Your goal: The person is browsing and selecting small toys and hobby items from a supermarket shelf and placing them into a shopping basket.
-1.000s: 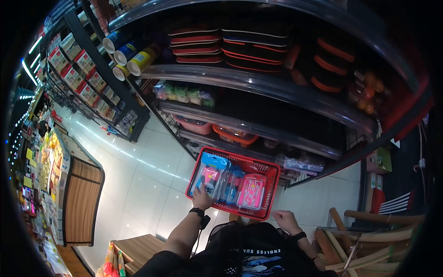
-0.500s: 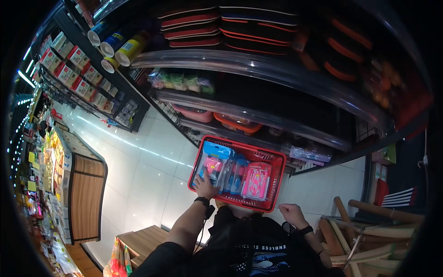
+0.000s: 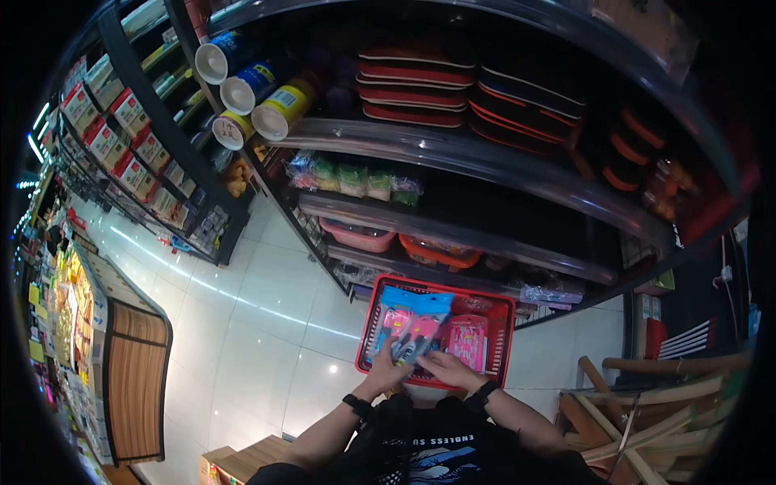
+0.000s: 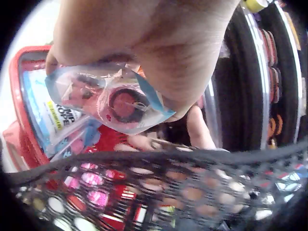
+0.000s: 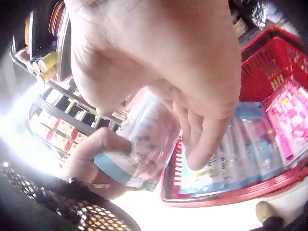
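My left hand (image 3: 386, 373) grips a clear jump rope pouch (image 3: 423, 326) with a blue band and pink handles, over the red basket (image 3: 510, 323). In the left wrist view the pouch (image 4: 96, 98) shows end-on beneath my palm, a round pink part inside. My right hand (image 3: 451, 372) is at the pouch's lower right; its fingers (image 5: 207, 139) hang fairly straight beside it in the right wrist view. Below lies another pouch (image 4: 50, 108), marked with jump rope lettering. A pink-backed pack (image 3: 469, 343) sits in the basket's right part.
Behind the basket stands a dark shelf unit with black and red cases (image 3: 416, 89), tubes (image 3: 279, 113), bagged goods (image 3: 352, 179) and plastic tubs (image 3: 360, 234). A wooden display counter (image 3: 137, 372) is at left, and wooden poles (image 3: 671, 368) lean at lower right.
My left hand has lifted the jump rope pouch off the things in the basket. From beside the basket, my right hand has come in to the pouch.
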A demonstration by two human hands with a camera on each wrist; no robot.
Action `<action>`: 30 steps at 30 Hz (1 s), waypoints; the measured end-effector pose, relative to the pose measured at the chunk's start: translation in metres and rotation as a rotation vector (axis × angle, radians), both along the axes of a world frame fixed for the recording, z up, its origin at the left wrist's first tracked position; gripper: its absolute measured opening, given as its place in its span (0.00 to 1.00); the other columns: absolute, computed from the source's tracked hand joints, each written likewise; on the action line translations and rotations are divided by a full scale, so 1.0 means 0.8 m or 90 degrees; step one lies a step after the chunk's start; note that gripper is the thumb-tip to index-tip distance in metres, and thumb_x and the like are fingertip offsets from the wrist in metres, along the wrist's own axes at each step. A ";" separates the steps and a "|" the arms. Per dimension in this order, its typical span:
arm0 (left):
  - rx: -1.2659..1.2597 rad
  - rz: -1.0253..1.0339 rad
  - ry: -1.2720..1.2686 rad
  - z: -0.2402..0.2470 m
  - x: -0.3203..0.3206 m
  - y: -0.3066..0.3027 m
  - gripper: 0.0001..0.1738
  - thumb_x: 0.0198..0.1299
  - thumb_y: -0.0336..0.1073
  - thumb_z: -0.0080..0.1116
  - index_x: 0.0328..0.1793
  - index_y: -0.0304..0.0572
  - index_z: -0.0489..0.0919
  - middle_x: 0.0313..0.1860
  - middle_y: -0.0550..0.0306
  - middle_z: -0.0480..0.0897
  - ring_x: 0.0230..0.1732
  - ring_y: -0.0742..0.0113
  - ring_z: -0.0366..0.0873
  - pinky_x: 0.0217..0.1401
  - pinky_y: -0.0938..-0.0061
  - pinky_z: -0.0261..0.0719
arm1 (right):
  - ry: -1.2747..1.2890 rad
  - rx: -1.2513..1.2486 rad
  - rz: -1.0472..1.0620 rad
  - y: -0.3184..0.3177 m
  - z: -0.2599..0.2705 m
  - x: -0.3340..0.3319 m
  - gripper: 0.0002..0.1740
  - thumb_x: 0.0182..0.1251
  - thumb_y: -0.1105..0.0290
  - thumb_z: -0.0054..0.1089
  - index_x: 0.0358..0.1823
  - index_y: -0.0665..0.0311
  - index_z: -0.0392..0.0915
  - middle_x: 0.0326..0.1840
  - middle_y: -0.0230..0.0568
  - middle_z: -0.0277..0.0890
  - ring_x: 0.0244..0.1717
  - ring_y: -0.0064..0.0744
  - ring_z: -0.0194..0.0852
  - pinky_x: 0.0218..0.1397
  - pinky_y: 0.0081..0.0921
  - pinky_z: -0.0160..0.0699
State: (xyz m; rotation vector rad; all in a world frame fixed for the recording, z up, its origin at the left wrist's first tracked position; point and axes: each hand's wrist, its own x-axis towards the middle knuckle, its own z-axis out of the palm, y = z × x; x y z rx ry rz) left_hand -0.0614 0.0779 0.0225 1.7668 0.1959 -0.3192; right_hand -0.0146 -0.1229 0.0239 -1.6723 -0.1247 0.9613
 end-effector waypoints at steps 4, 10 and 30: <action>0.185 -0.097 -0.159 0.079 0.000 0.011 0.51 0.51 0.50 0.75 0.77 0.40 0.62 0.69 0.32 0.71 0.72 0.37 0.67 0.74 0.50 0.64 | -0.046 0.097 -0.119 0.023 0.046 0.002 0.23 0.76 0.62 0.61 0.66 0.67 0.73 0.59 0.39 0.80 0.56 0.25 0.79 0.56 0.27 0.81; 0.109 -0.127 -0.345 0.145 0.011 0.028 0.51 0.56 0.49 0.75 0.79 0.35 0.59 0.73 0.35 0.67 0.72 0.40 0.66 0.75 0.54 0.64 | -0.164 0.084 -0.175 -0.024 0.172 0.040 0.22 0.71 0.69 0.65 0.62 0.69 0.75 0.56 0.42 0.82 0.55 0.30 0.81 0.59 0.29 0.81; 0.126 -0.096 -0.037 0.111 -0.023 0.027 0.41 0.67 0.38 0.64 0.82 0.43 0.56 0.62 0.35 0.77 0.52 0.53 0.87 0.48 0.65 0.85 | -0.085 0.288 -0.247 -0.060 0.152 0.431 0.33 0.69 0.47 0.66 0.68 0.60 0.73 0.67 0.42 0.74 0.67 0.36 0.72 0.69 0.37 0.73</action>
